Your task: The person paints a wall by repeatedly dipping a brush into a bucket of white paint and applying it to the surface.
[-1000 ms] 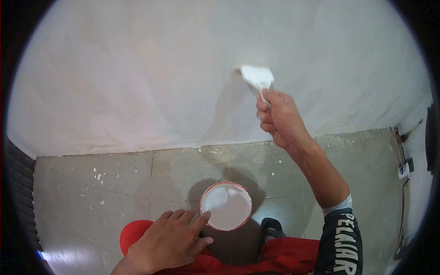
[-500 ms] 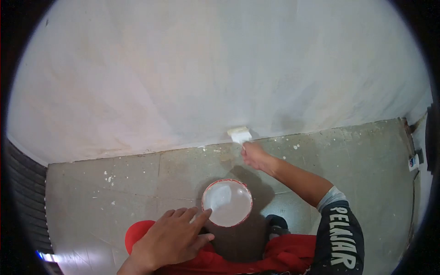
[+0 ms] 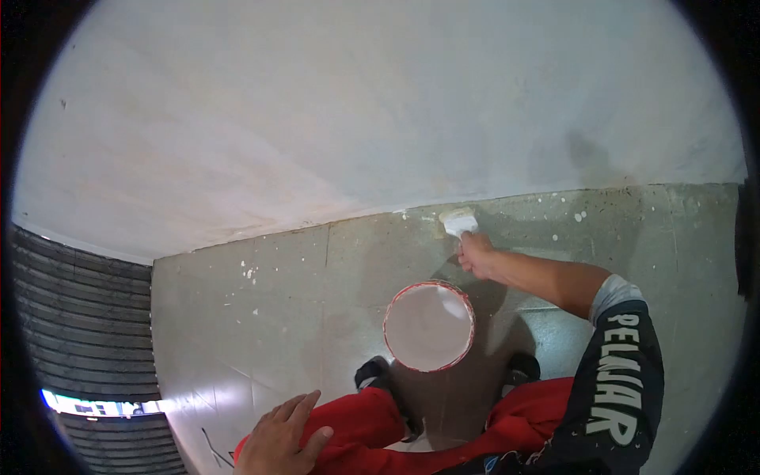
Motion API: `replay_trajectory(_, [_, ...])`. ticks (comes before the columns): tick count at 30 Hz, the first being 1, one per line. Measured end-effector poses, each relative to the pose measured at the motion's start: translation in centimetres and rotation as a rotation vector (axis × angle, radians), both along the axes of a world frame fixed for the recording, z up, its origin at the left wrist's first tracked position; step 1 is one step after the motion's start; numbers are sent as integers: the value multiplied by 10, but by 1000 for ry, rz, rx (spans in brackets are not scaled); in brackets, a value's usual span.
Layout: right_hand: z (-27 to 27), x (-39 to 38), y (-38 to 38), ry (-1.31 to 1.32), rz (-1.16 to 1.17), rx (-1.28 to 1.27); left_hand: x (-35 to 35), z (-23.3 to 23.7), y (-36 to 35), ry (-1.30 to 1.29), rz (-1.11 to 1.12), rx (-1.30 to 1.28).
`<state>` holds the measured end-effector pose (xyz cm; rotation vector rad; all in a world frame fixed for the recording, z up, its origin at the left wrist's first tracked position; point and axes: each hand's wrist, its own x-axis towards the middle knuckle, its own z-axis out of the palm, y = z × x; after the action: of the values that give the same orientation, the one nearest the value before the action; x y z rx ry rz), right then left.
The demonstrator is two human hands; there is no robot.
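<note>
My right hand (image 3: 476, 255) is wrapped round the handle of a paintbrush (image 3: 459, 222) with a white ferrule and pale bristles. In this view the bristles overlap the floor just short of the foot of the wall (image 3: 380, 103). Nearer to me stands a round bucket (image 3: 473, 324) with a red, paint-smeared rim, holding whitish paint (image 3: 427, 328). Fingers stretched out and holding nothing, my left hand (image 3: 285, 435) is over my red trouser leg at the bottom, left of the bucket.
White paint spots (image 3: 249, 273) dot the grey tiled floor (image 3: 237, 317). My dark shoes (image 3: 370, 370) are on either side below the bucket. A dark ribbed shutter (image 3: 87, 317) lines the left, with a bright gap (image 3: 103, 406) low in it.
The view has turned towards the left, showing more of the shutter. My left hand has drawn back from the bucket towards my leg. The brush has come away from the wall's foot.
</note>
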<state>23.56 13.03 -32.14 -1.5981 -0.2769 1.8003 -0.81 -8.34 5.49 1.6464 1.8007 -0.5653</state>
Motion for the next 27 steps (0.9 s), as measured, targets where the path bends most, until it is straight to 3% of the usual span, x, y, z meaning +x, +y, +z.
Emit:
replay_trajectory(2, [-16,-4,23,109,-80,9,6,-3,-1,33,86,-17])
replay_trajectory(6, [0,-10,55,83,-74,-13,17,-15,15,134,103,-45])
replay_trajectory(10, [53,-40,33,-578,-133,334,5,-36,24,137,-14,14])
replay_trajectory(14, [123,-30,-4,-427,-63,678,29,-31,45,96,-78,95])
replay_trajectory(18, [110,-18,-24,-215,90,878,50,-22,57,45,-172,193])
replay_trajectory(20, [73,-16,-31,-273,81,817,45,-37,55,-284,25,135])
replay_trajectory(21, [48,-14,-32,-332,72,759,42,-40,50,-289,30,134])
replay_trajectory(23, [-5,-4,-30,-219,103,509,30,-43,36,41,-249,87])
replay_trajectory(24, [-14,3,-29,-224,107,508,28,-41,34,35,-247,86])
replay_trajectory(26, [-23,20,-21,-178,58,32,27,-36,27,175,5,53])
replay_trajectory(27, [-26,28,-15,-184,63,32,27,-33,25,169,11,52])
